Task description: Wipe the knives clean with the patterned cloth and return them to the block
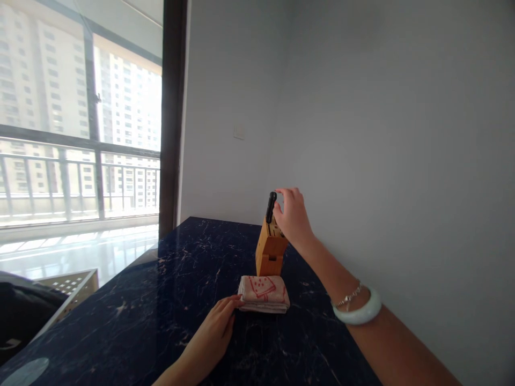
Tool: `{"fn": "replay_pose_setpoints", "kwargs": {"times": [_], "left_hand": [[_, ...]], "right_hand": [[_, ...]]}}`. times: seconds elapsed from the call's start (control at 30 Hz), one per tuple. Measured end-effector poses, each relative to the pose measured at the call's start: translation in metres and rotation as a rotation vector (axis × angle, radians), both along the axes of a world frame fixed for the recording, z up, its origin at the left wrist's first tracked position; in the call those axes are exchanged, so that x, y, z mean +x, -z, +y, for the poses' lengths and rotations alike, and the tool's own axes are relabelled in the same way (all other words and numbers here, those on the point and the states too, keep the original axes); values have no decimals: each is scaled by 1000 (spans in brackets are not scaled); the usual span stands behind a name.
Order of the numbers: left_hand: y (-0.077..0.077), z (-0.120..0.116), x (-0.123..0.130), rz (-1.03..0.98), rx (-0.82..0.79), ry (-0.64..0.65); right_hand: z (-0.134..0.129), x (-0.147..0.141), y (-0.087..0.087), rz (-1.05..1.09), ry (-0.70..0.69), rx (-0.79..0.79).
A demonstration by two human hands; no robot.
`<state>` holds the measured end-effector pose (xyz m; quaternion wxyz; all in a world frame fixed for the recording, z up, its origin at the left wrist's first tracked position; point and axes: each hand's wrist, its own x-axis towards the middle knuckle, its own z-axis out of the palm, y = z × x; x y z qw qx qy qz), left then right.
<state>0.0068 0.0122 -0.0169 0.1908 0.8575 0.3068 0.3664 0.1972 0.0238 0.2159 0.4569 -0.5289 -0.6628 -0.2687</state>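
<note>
Big window [95, 118] letting in bright light. Tall buildings [44, 69] standing outside, behind railing [44, 158]. Gray wall [386, 134] rising behind dark blue bench [181, 289]. Square plate [238, 131] sitting on wall. Shiny floor [124, 241] glowing near window.

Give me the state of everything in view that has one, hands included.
Towel: folded, lying flat
Knife block: standing behind the towel
Black handle: sticking up from the block
Left hand: fingertips at towel's left edge
Right hand: fingers parted, beside handle; contact unclear

table [209, 257]: dark blue, white-veined | towel [263, 293]: pale pink, bears red print | handle [271, 207]: black | block [274, 246]: orange-brown | bangle [361, 315]: pale green
</note>
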Motion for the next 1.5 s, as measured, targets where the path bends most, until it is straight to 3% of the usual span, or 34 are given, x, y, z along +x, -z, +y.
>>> {"fn": "replay_pose_setpoints", "kwargs": {"times": [0.07,0.13,0.3,0.5,0.67,0.77,0.9,0.97,1.17,1.5], "left_hand": [[-3,-2,-1,0,14,4],[-5,-4,-1,-3,24,5],[-5,-4,-1,-24,42,-3],[-14,-6,13,-16,55,-33],[-50,17,51,-36,117,-45],[-74,44,80,-165,38,-110],[-98,70,112,-350,-84,-97],[-103,77,123,-410,-56,-39],[-104,83,132,-487,-30,-28],[-116,91,112,-272,159,135]], "right_hand": [[14,-2,-22,-38,87,-150],[28,-1,-33,24,134,-325],[54,3,-37,192,151,-586],[57,-1,-38,293,118,-793],[59,1,-30,270,119,-755],[59,3,-26,231,148,-687],[50,-1,-23,185,181,-609],[43,-4,-21,163,191,-573],[21,-6,-15,114,201,-486],[-5,6,1,112,121,-390]]}}
